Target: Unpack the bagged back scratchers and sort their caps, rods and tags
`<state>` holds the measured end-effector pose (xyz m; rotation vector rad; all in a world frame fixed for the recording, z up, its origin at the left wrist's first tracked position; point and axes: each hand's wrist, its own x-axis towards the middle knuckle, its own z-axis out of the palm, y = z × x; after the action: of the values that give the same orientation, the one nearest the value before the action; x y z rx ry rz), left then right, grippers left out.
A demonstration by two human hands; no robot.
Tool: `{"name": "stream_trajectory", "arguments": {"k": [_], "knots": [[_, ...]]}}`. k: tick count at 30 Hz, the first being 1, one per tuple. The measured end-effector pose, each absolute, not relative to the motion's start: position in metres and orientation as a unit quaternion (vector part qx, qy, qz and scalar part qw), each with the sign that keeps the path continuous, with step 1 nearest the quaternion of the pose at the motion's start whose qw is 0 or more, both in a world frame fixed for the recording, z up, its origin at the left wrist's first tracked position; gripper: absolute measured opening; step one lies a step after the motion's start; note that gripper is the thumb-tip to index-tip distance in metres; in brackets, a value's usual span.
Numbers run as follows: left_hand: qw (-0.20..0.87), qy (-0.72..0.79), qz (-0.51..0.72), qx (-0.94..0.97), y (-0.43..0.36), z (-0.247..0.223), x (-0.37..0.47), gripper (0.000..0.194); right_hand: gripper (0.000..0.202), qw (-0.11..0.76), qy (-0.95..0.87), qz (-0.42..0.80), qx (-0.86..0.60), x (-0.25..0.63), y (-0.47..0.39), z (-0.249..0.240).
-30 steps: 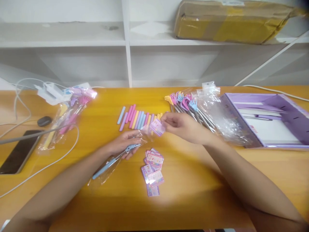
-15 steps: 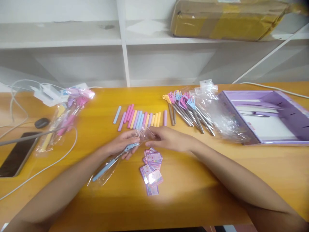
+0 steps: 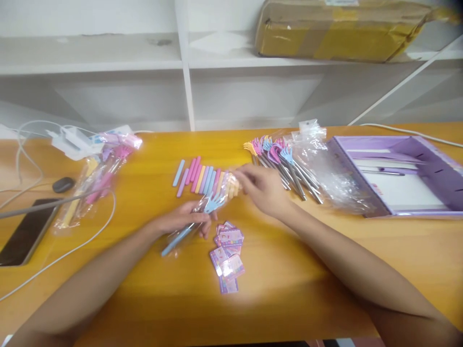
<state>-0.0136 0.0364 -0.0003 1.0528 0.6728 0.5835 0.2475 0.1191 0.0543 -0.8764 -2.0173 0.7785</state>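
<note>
A blue back scratcher (image 3: 180, 239) in a clear plastic bag lies across my left hand (image 3: 186, 217), whose fingers are closed round its shaft. The scratcher's blue claw points up and right. My right hand (image 3: 261, 187) pinches the far end of the clear bag (image 3: 228, 185), stretched beyond the claw. Behind the bag, several coloured tubes (image 3: 200, 178) lie side by side in pink, yellow, blue and purple. Small printed cards (image 3: 231, 266) are piled loosely on the table just below my hands.
Metal-shafted scratchers (image 3: 289, 168) and empty clear bags (image 3: 340, 178) lie right of centre, beside a purple box (image 3: 390, 212). Bagged scratchers (image 3: 104, 178), a phone (image 3: 27, 231), a black mouse-like object (image 3: 62, 184) and white cables are at left. A taped parcel (image 3: 340, 33) sits on the shelf.
The bagged blue scratcher has moved up and right with my left hand. My right hand has moved right and up, and the bag is now stretched past the claw.
</note>
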Motion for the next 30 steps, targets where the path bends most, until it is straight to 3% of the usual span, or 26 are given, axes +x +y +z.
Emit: {"name": "stream_trajectory", "arguments": {"k": [2,8,12,16,18,21,23,30], "knots": [[0.773,0.302,0.262,0.493,0.037,-0.001,-0.015,0.044,0.037,0.463,-0.737,0.312,-0.380,0.251,0.123,0.056],[0.763,0.318,0.237,0.510,0.038,-0.004,-0.017,0.044,0.038,0.550,-0.677,0.283,-0.399,0.272,0.140,0.078],[0.747,0.319,0.232,0.535,0.039,-0.005,-0.017,0.043,0.043,0.571,-0.630,0.342,-0.399,0.282,0.146,0.093],[0.739,0.334,0.234,0.536,0.038,-0.009,-0.018,0.042,0.051,0.652,-0.549,0.385,-0.354,0.277,0.145,0.094],[0.736,0.345,0.233,0.534,0.037,-0.011,-0.019,0.041,0.048,0.616,-0.549,0.443,-0.351,0.271,0.141,0.088],[0.737,0.348,0.233,0.530,0.036,-0.012,-0.020,0.040,0.044,0.436,-0.635,0.540,-0.339,0.263,0.134,0.078],[0.739,0.347,0.232,0.529,0.036,-0.010,-0.019,0.040,0.043,0.370,-0.680,0.547,-0.319,0.261,0.131,0.076],[0.737,0.353,0.223,0.532,0.036,0.001,-0.014,0.040,0.023,0.565,-0.636,0.413,-0.326,0.309,0.157,0.115]]}}
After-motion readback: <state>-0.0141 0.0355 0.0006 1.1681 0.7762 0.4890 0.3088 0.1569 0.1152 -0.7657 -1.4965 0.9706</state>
